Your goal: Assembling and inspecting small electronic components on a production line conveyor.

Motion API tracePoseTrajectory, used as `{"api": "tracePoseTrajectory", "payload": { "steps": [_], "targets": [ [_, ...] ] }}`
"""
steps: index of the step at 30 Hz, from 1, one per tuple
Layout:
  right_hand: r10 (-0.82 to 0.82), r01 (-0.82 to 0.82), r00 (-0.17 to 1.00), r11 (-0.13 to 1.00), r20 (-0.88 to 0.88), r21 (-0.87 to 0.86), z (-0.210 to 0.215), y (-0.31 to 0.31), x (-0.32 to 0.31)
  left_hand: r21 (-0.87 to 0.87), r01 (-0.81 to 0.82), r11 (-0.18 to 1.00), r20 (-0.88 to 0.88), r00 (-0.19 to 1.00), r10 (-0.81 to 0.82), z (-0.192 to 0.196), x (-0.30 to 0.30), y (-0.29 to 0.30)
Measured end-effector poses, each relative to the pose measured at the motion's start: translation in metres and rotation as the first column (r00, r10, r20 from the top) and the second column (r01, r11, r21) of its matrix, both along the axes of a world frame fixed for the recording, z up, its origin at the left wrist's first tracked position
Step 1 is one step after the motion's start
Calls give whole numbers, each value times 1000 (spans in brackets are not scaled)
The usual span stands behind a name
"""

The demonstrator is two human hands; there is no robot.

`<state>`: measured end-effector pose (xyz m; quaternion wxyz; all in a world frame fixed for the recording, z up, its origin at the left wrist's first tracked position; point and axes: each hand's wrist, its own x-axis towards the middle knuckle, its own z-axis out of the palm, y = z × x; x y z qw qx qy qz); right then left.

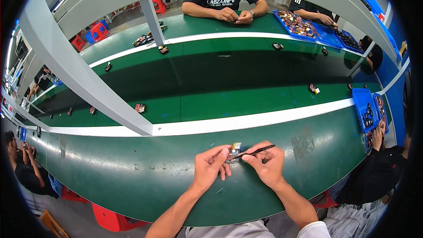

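Note:
My left hand [212, 166] is closed around the side of a small dark electronic part [233, 155] with a yellow-and-white piece [237, 146] standing up at its far edge. Between the thumb and fingers of my right hand [267, 166] is a slim black tweezers-like tool [261, 149]. Its tip meets the part, and its back end sticks out to the upper right. Both hands are just above the green worktable [176, 158]. Fingers hide much of the part, so its finer details cannot be made out.
Beyond a white rail [246, 119] runs a green conveyor belt [198, 99] carrying several small parts, one a reddish part [140, 108]. A grey post [83, 66] crosses the left. Blue trays [364, 105] of parts stand at right by a co-worker. Another person [222, 4] works opposite.

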<state>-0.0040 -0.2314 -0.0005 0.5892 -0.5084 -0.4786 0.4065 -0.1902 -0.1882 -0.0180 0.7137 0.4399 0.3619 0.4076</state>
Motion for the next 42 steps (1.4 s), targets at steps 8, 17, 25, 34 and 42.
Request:
{"api": "tracePoseTrajectory", "payload": {
  "steps": [8,17,25,34,42],
  "targets": [
    [-46,31,982,996,185,82,-4,-2,-3,15,14,1000,16,1000,-15,3,-4,1],
    [9,-26,979,996,202,82,-7,-2,1,32,19,999,15,1000,-19,3,-3,0],
    [7,-31,973,994,229,104,-3,-3,-1,65,6,998,-4,1000,-6,4,-4,-2],
    [-51,-22,941,978,335,209,0,-3,-9,94,-21,995,-3,1000,22,0,-5,-1],
    [-89,-4,929,968,360,250,1,-2,-9,70,-29,997,-2,1000,29,2,-5,-1]
  ]
}}
